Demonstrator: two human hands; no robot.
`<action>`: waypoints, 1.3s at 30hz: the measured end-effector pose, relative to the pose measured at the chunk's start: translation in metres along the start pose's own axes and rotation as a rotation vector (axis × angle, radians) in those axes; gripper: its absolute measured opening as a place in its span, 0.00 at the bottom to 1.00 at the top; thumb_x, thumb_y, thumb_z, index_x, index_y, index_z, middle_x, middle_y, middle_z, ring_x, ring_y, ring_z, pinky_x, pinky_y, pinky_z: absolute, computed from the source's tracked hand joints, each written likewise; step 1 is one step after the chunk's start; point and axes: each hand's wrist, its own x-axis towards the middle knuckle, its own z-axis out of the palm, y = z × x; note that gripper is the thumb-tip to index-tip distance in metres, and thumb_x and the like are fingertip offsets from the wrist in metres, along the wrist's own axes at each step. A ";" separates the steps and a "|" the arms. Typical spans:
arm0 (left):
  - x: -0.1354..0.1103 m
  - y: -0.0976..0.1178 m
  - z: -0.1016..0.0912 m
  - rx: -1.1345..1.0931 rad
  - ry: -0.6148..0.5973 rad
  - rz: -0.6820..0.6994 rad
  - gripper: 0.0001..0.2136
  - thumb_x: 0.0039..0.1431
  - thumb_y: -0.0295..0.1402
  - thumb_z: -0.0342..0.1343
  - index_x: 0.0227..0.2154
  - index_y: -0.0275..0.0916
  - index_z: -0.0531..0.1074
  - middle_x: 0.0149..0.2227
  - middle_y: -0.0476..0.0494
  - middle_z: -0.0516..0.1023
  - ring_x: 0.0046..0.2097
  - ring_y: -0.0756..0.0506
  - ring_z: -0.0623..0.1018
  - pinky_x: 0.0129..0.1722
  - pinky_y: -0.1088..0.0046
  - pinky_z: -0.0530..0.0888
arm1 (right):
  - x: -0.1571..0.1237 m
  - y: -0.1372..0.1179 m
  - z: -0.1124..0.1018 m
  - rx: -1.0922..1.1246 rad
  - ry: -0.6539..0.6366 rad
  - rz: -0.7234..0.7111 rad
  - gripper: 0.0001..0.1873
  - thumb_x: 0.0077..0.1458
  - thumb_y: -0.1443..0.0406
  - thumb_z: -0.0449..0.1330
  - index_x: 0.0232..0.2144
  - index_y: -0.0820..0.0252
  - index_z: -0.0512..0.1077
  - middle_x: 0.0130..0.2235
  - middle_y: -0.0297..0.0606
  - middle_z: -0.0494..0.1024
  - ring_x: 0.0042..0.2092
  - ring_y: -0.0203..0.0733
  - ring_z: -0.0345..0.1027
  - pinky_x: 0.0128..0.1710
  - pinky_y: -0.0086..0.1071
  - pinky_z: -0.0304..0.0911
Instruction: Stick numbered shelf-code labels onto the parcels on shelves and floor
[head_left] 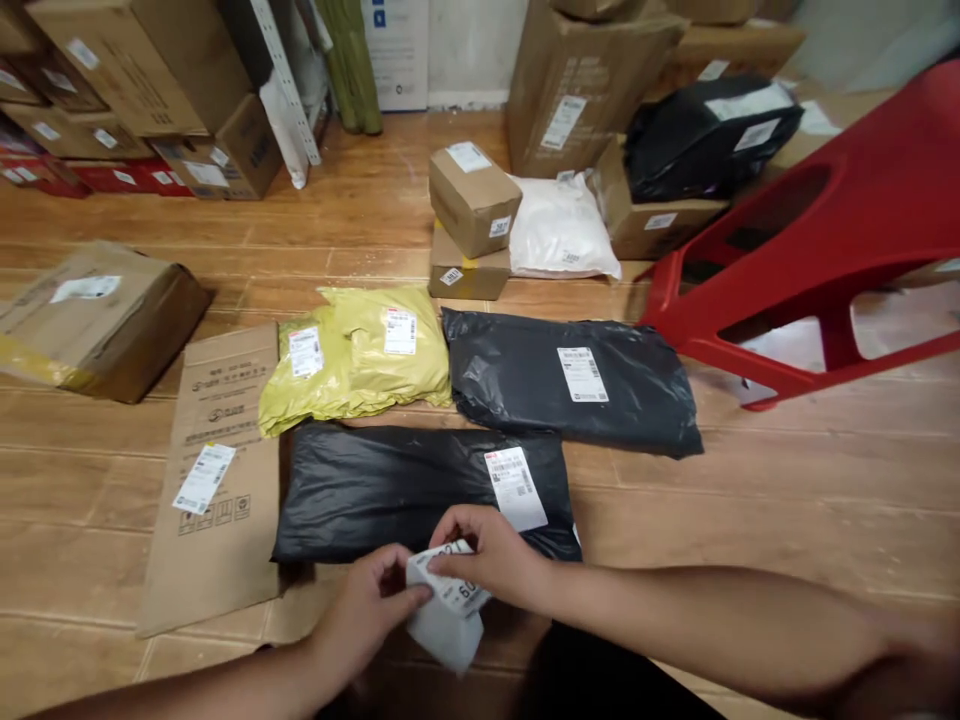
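At the bottom middle, a strip of printed number labels (444, 632) on pale backing hangs between my hands. My left hand (379, 592) pinches its left edge between thumb and fingers. My right hand (484, 555) grips the top label, thumb across the printed digits. Just beyond lies a long black plastic parcel (382, 490) with a white shipping label (516, 488) near its right end. Another black parcel (517, 370), also labelled, lies behind it to the right. Two yellow plastic parcels (352, 375) rest behind it to the left, each with a white label.
A flat cardboard parcel (225, 400) and a taped box (127, 320) lie on the left. Stacked small boxes (472, 215) and a white bag (559, 235) stand behind. A red plastic stool (817, 230) is tipped at the right. More boxes (150, 70) line the wall.
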 end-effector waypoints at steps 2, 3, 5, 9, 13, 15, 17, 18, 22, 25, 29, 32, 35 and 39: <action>0.002 -0.003 -0.027 0.008 0.095 0.040 0.19 0.40 0.46 0.68 0.21 0.36 0.68 0.21 0.52 0.69 0.26 0.51 0.67 0.28 0.76 0.63 | 0.010 -0.008 0.020 0.063 -0.027 0.043 0.13 0.41 0.59 0.69 0.28 0.61 0.75 0.26 0.31 0.74 0.28 0.33 0.63 0.27 0.26 0.57; 0.005 -0.004 -0.041 -0.008 0.113 0.052 0.20 0.40 0.48 0.67 0.20 0.36 0.68 0.20 0.53 0.68 0.25 0.52 0.66 0.27 0.77 0.63 | 0.016 -0.010 0.029 0.093 -0.027 0.068 0.13 0.42 0.58 0.67 0.29 0.61 0.76 0.26 0.32 0.74 0.28 0.34 0.63 0.27 0.26 0.57; 0.011 -0.005 -0.066 -0.067 0.087 0.043 0.21 0.42 0.52 0.65 0.23 0.37 0.72 0.22 0.51 0.71 0.26 0.51 0.68 0.28 0.76 0.65 | 0.030 -0.009 0.046 0.098 -0.005 0.100 0.11 0.46 0.58 0.64 0.28 0.61 0.76 0.26 0.32 0.75 0.27 0.35 0.63 0.26 0.27 0.56; 0.020 -0.003 -0.107 -0.064 0.095 0.094 0.22 0.41 0.49 0.67 0.37 0.41 0.77 0.29 0.48 0.77 0.30 0.48 0.73 0.30 0.74 0.68 | 0.063 0.003 0.080 -0.091 0.106 0.023 0.07 0.41 0.66 0.65 0.17 0.61 0.71 0.20 0.28 0.67 0.26 0.34 0.57 0.25 0.26 0.51; 0.030 -0.002 -0.140 0.156 0.142 0.190 0.14 0.41 0.43 0.68 0.28 0.38 0.79 0.24 0.46 0.77 0.29 0.48 0.73 0.31 0.74 0.68 | 0.091 0.017 0.111 -0.050 0.164 -0.014 0.12 0.36 0.66 0.67 0.17 0.60 0.65 0.20 0.25 0.62 0.26 0.32 0.53 0.26 0.26 0.49; 0.041 -0.004 -0.153 0.195 0.150 0.223 0.13 0.43 0.42 0.67 0.27 0.38 0.79 0.27 0.44 0.79 0.32 0.46 0.75 0.34 0.72 0.69 | 0.102 0.023 0.120 0.037 0.137 -0.026 0.11 0.41 0.60 0.65 0.21 0.59 0.67 0.21 0.26 0.64 0.26 0.32 0.54 0.27 0.27 0.52; 0.054 -0.006 -0.161 0.150 0.147 0.221 0.14 0.43 0.42 0.66 0.31 0.38 0.80 0.30 0.43 0.81 0.34 0.44 0.76 0.36 0.71 0.71 | 0.112 0.028 0.122 0.074 0.132 -0.059 0.13 0.47 0.55 0.60 0.24 0.59 0.70 0.23 0.29 0.68 0.26 0.34 0.57 0.28 0.28 0.55; 0.061 -0.006 -0.164 0.129 0.124 0.206 0.15 0.42 0.42 0.66 0.32 0.38 0.80 0.31 0.43 0.81 0.35 0.44 0.77 0.37 0.70 0.71 | 0.116 0.030 0.122 0.063 0.151 -0.077 0.14 0.49 0.54 0.59 0.24 0.59 0.70 0.24 0.30 0.69 0.27 0.34 0.58 0.28 0.28 0.55; 0.088 0.007 -0.161 0.196 0.061 0.206 0.12 0.45 0.40 0.65 0.30 0.38 0.80 0.31 0.43 0.82 0.35 0.43 0.77 0.38 0.70 0.71 | 0.133 0.036 0.111 -0.067 0.357 -0.118 0.15 0.49 0.55 0.59 0.20 0.58 0.65 0.21 0.28 0.63 0.25 0.33 0.54 0.25 0.27 0.50; 0.107 0.025 -0.152 0.252 0.118 0.297 0.10 0.46 0.39 0.64 0.28 0.39 0.79 0.29 0.45 0.81 0.34 0.44 0.77 0.36 0.71 0.70 | 0.143 0.036 0.099 -0.044 0.510 -0.160 0.17 0.48 0.55 0.61 0.20 0.57 0.59 0.20 0.25 0.58 0.25 0.32 0.50 0.25 0.27 0.49; 0.142 0.043 -0.141 0.321 0.134 0.405 0.08 0.46 0.39 0.64 0.26 0.39 0.78 0.27 0.46 0.80 0.32 0.44 0.76 0.33 0.71 0.69 | 0.157 0.037 0.085 0.179 0.460 -0.122 0.19 0.43 0.51 0.64 0.24 0.59 0.65 0.22 0.28 0.65 0.25 0.32 0.55 0.25 0.27 0.52; 0.175 0.047 -0.132 0.420 0.080 0.472 0.09 0.48 0.40 0.63 0.26 0.39 0.79 0.26 0.46 0.80 0.30 0.44 0.76 0.32 0.71 0.69 | 0.166 0.041 0.076 0.341 0.562 0.062 0.25 0.37 0.45 0.66 0.19 0.59 0.64 0.16 0.26 0.62 0.20 0.30 0.51 0.21 0.27 0.47; 0.205 0.049 -0.114 0.515 0.028 0.550 0.08 0.50 0.38 0.61 0.27 0.40 0.79 0.28 0.46 0.81 0.31 0.44 0.78 0.33 0.71 0.70 | 0.169 0.040 0.064 0.524 0.718 0.154 0.27 0.30 0.44 0.68 0.18 0.60 0.66 0.15 0.27 0.66 0.18 0.31 0.54 0.20 0.28 0.51; 0.240 0.057 -0.095 0.666 0.049 0.635 0.05 0.53 0.34 0.60 0.28 0.40 0.79 0.31 0.45 0.81 0.34 0.44 0.78 0.36 0.70 0.69 | 0.156 0.034 0.046 0.557 0.864 0.261 0.25 0.22 0.49 0.73 0.15 0.60 0.68 0.14 0.31 0.70 0.18 0.36 0.61 0.21 0.31 0.57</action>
